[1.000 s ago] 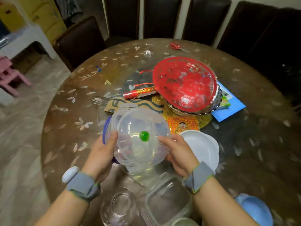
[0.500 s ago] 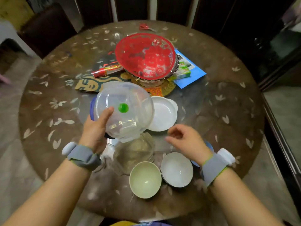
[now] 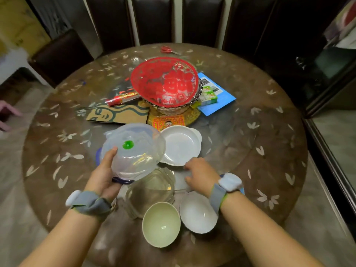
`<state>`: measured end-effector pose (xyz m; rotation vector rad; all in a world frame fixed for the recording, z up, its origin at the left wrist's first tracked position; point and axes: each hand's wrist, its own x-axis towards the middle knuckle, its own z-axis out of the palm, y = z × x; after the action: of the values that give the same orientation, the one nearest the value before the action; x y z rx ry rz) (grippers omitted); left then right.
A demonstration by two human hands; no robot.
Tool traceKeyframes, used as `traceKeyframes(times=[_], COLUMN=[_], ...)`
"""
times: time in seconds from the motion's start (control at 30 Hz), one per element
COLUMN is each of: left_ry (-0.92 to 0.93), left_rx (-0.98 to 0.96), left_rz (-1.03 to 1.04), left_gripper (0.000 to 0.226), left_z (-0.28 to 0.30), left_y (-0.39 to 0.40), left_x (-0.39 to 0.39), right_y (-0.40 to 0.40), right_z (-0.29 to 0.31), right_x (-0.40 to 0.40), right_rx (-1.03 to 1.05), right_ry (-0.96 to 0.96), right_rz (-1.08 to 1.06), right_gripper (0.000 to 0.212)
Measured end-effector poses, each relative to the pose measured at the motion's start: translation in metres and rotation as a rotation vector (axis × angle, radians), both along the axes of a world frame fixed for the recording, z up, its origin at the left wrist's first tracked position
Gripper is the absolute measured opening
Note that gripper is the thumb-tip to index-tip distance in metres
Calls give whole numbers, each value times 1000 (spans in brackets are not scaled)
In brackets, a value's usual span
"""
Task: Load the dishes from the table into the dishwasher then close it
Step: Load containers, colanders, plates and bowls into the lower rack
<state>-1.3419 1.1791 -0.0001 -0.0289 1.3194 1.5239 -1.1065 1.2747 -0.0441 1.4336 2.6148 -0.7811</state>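
My left hand grips a clear plastic lid with a green knob, tilted above the table, together with a blue-rimmed piece under it. My right hand reaches down at the near edge of a white plate, fingers curled toward its rim; whether it holds the plate is unclear. A clear glass container sits between my hands. Closer to me stand a pale green bowl and a white bowl. A light blue dish peeks out behind my right wrist.
The round brown table also carries a red patterned bowl on a glass dish, a paper bag, a red roll, a blue booklet and red scissors. Dark chairs ring the far side.
My right hand let go of the lid and moved right and forward to the white plate's edge. The left hand alone now holds the lid. The view pulled back, showing the bowls.
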Motion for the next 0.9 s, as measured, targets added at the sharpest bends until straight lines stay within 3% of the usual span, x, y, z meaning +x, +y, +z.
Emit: traceKeyframes(times=[0.17, 0.23, 0.37, 0.43, 0.57, 0.67, 0.77, 0.83, 0.9], left_ry=[-45, -37, -77, -117, -232, -260, -263, -244, -221], left_rx=[40, 48, 86, 115, 166, 189, 216, 226, 236], left_rz=[-14, -19, -59, -71, -167, -200, -254, -301, -337], left_gripper=[44, 41, 30, 35, 79, 50, 46, 46, 44], left_z=[8, 10, 14, 15, 24, 30, 31, 33, 34], left_y=[9, 4, -10, -15, -5, 7, 10, 7, 5], left_x=[-5, -11, -14, -12, 6, 22, 41, 53, 64], right_y=[16, 17, 25, 28, 13, -4, -21, -25, -30], right_z=[-44, -44, -40, -28, 1, 29, 55, 50, 44], right_x=[-57, -62, -57, -53, -48, -40, -22, -1, 24], right_rx=[-93, -89, 166, 170, 305, 372, 369, 234, 157], right_ry=[-421, -459, -103, 35, 214, 377, 261, 232, 413], right_rz=[217, 234, 162, 99, 151, 192, 284, 208, 32], right_gripper=[45, 42, 19, 13, 33, 41, 25, 27, 31])
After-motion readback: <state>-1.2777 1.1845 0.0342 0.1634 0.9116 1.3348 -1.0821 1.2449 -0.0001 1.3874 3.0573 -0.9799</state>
